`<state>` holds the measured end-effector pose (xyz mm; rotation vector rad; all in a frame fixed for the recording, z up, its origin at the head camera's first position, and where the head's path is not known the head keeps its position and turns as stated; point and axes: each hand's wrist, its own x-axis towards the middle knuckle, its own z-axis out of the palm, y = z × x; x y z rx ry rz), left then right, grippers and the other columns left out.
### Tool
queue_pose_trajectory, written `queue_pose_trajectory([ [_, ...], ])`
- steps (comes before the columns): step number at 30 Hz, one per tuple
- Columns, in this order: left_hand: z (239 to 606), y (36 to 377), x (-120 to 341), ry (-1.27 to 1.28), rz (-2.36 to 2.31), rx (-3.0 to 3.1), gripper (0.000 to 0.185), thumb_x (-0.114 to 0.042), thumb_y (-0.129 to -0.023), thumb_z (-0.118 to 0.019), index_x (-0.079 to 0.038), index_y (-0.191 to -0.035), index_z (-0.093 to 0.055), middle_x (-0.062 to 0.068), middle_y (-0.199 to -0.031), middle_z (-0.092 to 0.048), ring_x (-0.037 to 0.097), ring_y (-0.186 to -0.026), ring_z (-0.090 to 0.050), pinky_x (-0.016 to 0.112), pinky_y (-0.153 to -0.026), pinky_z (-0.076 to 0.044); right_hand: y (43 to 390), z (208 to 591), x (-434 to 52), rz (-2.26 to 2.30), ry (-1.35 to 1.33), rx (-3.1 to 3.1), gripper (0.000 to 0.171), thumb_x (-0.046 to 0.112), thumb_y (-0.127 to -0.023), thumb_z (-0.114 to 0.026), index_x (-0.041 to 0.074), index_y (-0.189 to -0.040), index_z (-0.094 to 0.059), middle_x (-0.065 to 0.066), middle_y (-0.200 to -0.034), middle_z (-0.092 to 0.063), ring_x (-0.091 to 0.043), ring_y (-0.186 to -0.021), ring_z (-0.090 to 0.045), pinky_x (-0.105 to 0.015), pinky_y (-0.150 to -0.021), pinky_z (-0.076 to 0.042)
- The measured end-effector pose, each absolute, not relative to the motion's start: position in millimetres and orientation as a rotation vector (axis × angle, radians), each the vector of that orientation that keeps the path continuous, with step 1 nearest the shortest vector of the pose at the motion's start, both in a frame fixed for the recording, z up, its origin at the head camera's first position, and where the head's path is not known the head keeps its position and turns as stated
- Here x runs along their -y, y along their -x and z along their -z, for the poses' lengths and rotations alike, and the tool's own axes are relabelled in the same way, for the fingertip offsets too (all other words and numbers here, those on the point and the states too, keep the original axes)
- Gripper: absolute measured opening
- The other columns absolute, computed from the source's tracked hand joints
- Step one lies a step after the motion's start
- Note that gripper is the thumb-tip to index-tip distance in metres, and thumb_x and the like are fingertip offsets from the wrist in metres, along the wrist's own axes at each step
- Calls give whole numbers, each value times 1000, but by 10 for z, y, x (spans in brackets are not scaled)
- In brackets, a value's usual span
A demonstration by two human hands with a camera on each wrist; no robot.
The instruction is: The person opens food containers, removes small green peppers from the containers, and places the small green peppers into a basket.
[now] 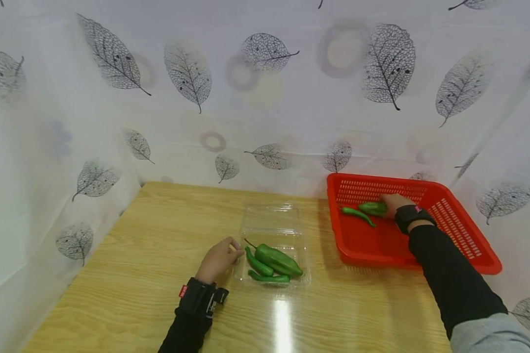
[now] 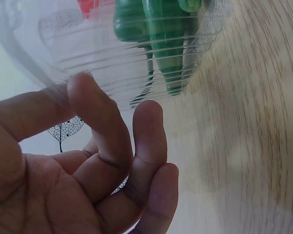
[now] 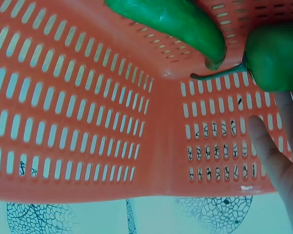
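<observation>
My left hand [image 1: 221,257] pinches the left rim of a clear plastic box [image 1: 306,274], thumb and index finger at its edge in the left wrist view. Inside the box lie a large green pepper [image 1: 278,260] and two slim green chili peppers [image 1: 268,278]. Over at the right, my right hand [image 1: 396,203] reaches into a red plastic basket [image 1: 459,240] and grips a plump green pepper [image 3: 276,56] by one end, its fingers partly hidden behind it. Beside that pepper lies a slim green chili pepper [image 1: 357,214].
The box's hinged lid [image 1: 271,218] lies folded back toward the wall. Box and basket stand on a wood-grain table [image 1: 172,220]. A white curtain [image 1: 269,113] with leaf prints hangs behind and along both sides. Slotted walls [image 3: 68,122] enclose the basket.
</observation>
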<state>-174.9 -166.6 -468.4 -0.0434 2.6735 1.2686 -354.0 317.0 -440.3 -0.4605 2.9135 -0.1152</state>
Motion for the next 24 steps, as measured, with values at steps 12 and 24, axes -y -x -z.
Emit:
queue_pose_trajectory([
  [12,4683,1767,1659,32,-1249,-2674,15,-20,-91,-60,-6,-95,-57,5,-72,-62,15,-62,-52,27,-55,-34,3344,3912,-3099,170,464,-3028,55,13,-82,-70,-8,-127,-46,-31,-119,-56,-47,-105,-55,-57,-86,-44],
  [24,4668,1779,1666,39,-1242,-2673,16,-21,-91,-60,-6,-94,-57,7,-76,-64,16,-65,-55,27,-56,-34,2564,3110,-2681,308,666,-3215,51,13,-84,-69,-3,-127,-49,-28,-121,-56,-45,-108,-53,-57,-88,-42],
])
